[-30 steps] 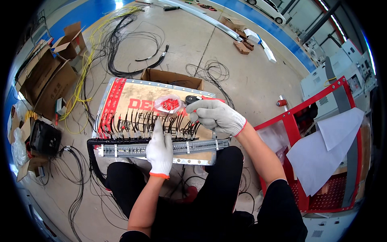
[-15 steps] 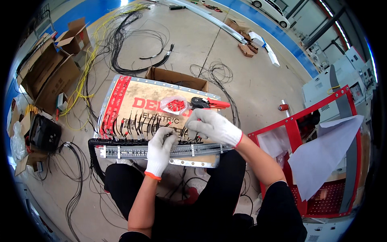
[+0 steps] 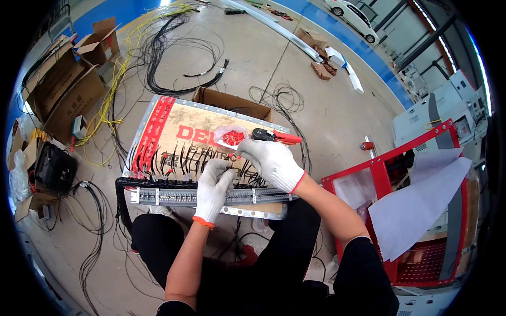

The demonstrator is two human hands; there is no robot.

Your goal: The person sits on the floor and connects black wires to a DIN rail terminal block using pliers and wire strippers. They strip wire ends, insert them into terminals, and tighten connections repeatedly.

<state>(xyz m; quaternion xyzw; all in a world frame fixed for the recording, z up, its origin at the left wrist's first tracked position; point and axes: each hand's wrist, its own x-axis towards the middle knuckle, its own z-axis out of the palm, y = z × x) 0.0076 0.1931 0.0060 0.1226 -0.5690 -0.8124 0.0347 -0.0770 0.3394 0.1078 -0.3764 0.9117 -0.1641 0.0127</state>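
Both my hands wear white knit gloves and work close together above a cardboard-topped board. My left hand (image 3: 212,189) is closed in a pinch, seemingly on a thin black wire whose end lies by the fingertips. Close beside it, my right hand (image 3: 271,164) is pinched too, with a small red piece at its fingertips, too small to make out fully. Many black wires (image 3: 187,158) stand up in a row from a black harness (image 3: 153,184). Behind my hands are a clear bag of small red pieces (image 3: 233,138) and a red-handled crimping tool (image 3: 276,136).
A grey slotted metal strip (image 3: 179,197) runs along the board's near edge. Left on the floor are open cardboard boxes (image 3: 68,95), yellow wire (image 3: 118,79) and a black case (image 3: 55,167). A red frame (image 3: 382,179) with a white sheet (image 3: 416,203) stands at right; black cable coils (image 3: 153,58) lie beyond.
My right hand has moved left, closer to my left fingertips. My left hand has shifted slightly up and right, its fingers still pinched. The whole view has tilted a little.
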